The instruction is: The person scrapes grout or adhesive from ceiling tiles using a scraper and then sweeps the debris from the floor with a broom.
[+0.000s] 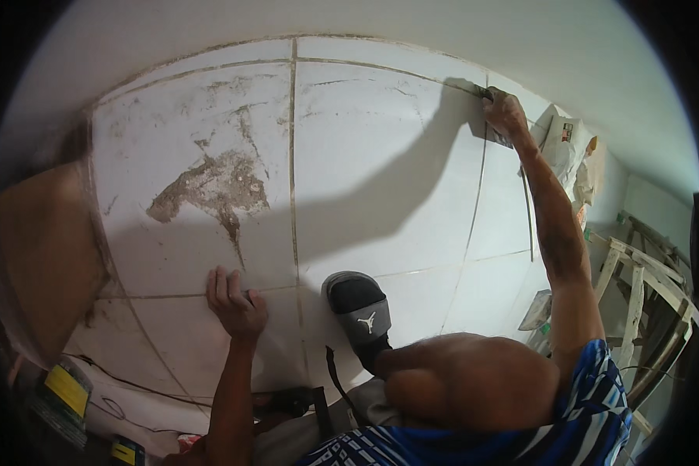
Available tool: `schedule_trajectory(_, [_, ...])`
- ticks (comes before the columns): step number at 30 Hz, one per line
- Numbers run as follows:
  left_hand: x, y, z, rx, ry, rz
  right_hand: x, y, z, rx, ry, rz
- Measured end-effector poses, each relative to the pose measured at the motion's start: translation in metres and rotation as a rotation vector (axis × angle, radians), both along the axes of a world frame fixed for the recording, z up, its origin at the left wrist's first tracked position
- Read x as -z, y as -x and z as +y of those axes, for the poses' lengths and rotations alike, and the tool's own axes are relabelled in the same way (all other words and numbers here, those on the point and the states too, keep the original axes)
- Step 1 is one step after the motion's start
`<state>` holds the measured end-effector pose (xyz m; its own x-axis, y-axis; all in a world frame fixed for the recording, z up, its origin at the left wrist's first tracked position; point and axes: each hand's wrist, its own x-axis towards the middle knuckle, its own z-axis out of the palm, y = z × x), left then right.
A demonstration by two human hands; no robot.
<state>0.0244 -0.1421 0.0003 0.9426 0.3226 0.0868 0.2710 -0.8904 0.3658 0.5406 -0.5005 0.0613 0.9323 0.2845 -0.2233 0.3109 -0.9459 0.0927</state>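
White floor tiles [365, 147] with brown, dirty joints spread in front of me. My right hand [506, 115], arm stretched far to the right, is closed round a flat scraper-like tool [481, 91] near the wall; its exact kind is partly hidden by the hand and shadow. My left hand [237, 304] leans on the tiles at lower left, fingers stretched out along a joint, with no held thing visible. Beyond that hand lies a smeared patch of grey-brown mortar [221, 186] on the tile.
My foot in a dark slide sandal [357, 307] stands mid-floor. Paper sacks [571, 151] lean by the wall at right, near a wooden trestle [637, 287]. A brown board [46, 248] stands at left, with black-and-yellow boxes [66, 392] below it.
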Motion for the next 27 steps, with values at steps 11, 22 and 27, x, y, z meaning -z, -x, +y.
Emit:
schedule_trajectory(11, [-0.001, -0.001, 0.001, 0.007, -0.001, -0.009, -0.009, 0.005, -0.016, 0.721, -0.849, 0.537])
schedule_trajectory(22, [-0.005, -0.003, 0.003, 0.005, -0.035, -0.023, 0.005, 0.012, -0.007, 0.78, -0.861, 0.464])
schedule_trajectory(27, [-0.003, -0.006, -0.003, 0.0, -0.043, -0.01, 0.007, -0.01, -0.008, 0.934, -1.157, 0.296])
